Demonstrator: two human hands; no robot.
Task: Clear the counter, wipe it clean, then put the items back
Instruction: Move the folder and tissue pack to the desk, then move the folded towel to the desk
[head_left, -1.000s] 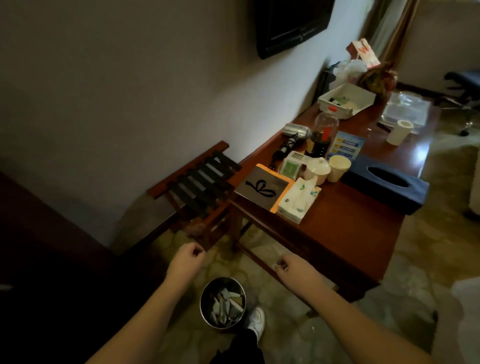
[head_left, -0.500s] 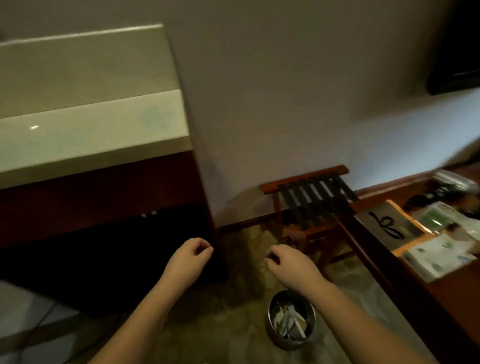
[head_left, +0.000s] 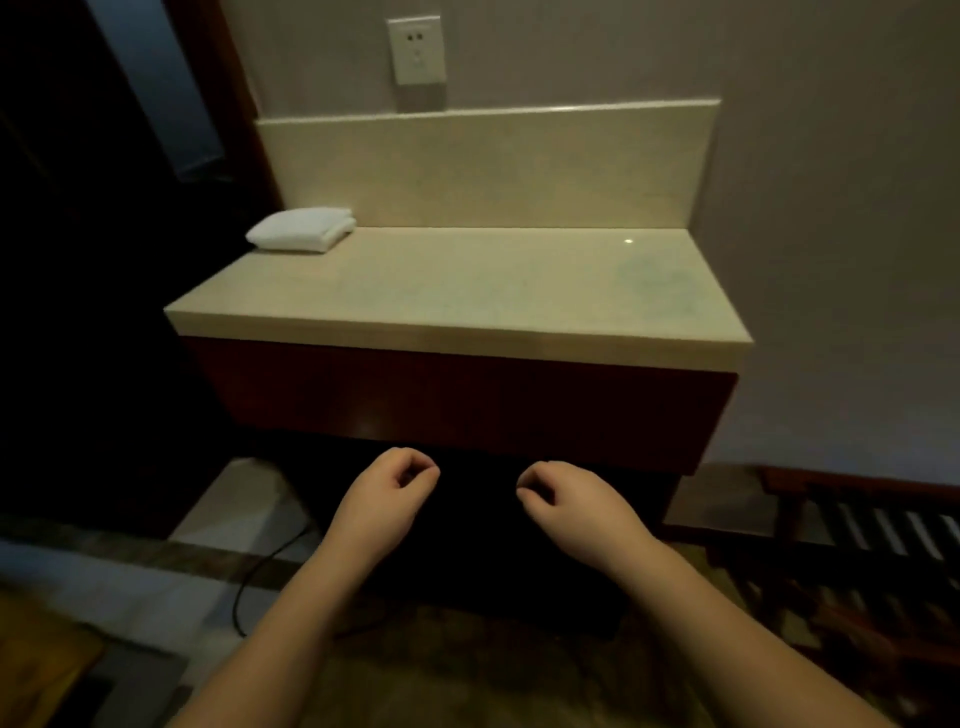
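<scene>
I'm facing the pale surface (head_left: 467, 291), both hands low in front; left hand (head_left: 387, 491) and right hand (head_left: 569, 499) loosely curled, each grip empty; folded white towel (head_left: 301, 228) sits back-left (wiping cloth, I'd guess); next, reach for it.

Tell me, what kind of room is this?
Probably a hotel room. A stone counter on a dark wood cabinet stands against the wall, with a folded white towel at its back left corner, a wall socket above it, and a slatted luggage rack to the right.
</scene>
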